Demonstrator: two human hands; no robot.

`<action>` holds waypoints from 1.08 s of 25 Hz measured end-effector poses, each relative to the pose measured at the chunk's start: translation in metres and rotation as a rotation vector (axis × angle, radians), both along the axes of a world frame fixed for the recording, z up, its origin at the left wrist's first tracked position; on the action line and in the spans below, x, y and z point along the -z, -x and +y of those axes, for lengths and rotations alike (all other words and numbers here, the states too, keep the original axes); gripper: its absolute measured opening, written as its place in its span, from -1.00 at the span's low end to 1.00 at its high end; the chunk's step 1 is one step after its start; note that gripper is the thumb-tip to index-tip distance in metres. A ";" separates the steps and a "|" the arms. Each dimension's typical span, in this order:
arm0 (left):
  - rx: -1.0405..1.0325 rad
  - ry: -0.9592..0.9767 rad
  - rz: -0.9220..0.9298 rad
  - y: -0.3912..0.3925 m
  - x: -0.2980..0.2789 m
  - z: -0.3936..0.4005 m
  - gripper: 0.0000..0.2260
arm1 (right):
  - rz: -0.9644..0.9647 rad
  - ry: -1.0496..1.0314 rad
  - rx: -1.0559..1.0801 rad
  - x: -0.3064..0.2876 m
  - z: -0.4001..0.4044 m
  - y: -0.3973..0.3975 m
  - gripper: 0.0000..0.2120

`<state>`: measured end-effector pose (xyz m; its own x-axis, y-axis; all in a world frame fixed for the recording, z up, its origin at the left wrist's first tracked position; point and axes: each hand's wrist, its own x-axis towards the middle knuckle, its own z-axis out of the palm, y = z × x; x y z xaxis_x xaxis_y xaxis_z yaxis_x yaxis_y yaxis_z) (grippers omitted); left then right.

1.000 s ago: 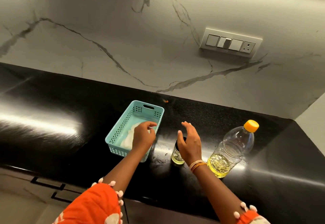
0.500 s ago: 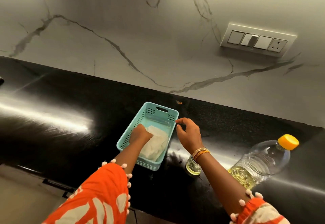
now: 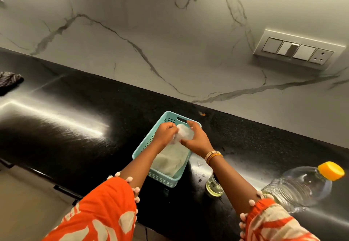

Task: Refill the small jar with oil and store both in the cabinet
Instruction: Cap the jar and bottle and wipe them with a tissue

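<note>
A small glass jar with a little yellow oil stands on the black counter, partly hidden by my right forearm. To its right stands a clear oil bottle with an orange cap, oil low in it. My left hand and my right hand are both over a teal plastic basket, pinching the top of a white cloth that lies in the basket. Both hands are well to the left of the jar and bottle.
A marble backsplash rises behind the counter, with a switch panel at upper right. A dark striped cloth lies at the far left. The counter's front edge runs along the lower left, above cabinet fronts.
My right hand has left the jar and moved left into the basket. Both hands have closed on the white cloth and lifted its top. The view has shifted left.
</note>
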<state>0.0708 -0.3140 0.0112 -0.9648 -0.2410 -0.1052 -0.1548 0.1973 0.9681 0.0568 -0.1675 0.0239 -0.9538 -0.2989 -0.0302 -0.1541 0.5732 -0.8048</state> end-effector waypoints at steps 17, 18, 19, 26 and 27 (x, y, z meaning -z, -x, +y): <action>0.247 -0.121 -0.101 -0.043 -0.031 0.095 -0.84 | -0.356 0.952 0.604 -0.014 0.107 -0.073 -0.83; 0.258 -0.118 -0.115 -0.046 -0.027 0.103 -0.79 | -0.340 0.929 0.631 -0.011 0.112 -0.077 -0.84; 0.257 -0.142 -0.133 -0.049 -0.024 0.111 -0.76 | -0.321 0.909 0.657 -0.007 0.117 -0.081 -0.85; 0.426 -0.114 -0.307 -0.071 0.016 0.123 -0.65 | -0.206 0.820 0.831 0.009 0.137 -0.105 -0.84; 0.508 -0.079 -0.307 -0.074 0.024 0.123 -0.61 | -0.212 0.815 0.869 0.012 0.137 -0.107 -0.82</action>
<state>0.1446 -0.1911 -0.0131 -0.8801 0.2623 -0.3958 -0.3345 0.2492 0.9089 0.1642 -0.0307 0.0121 -0.8448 0.4352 -0.3113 0.2092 -0.2668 -0.9408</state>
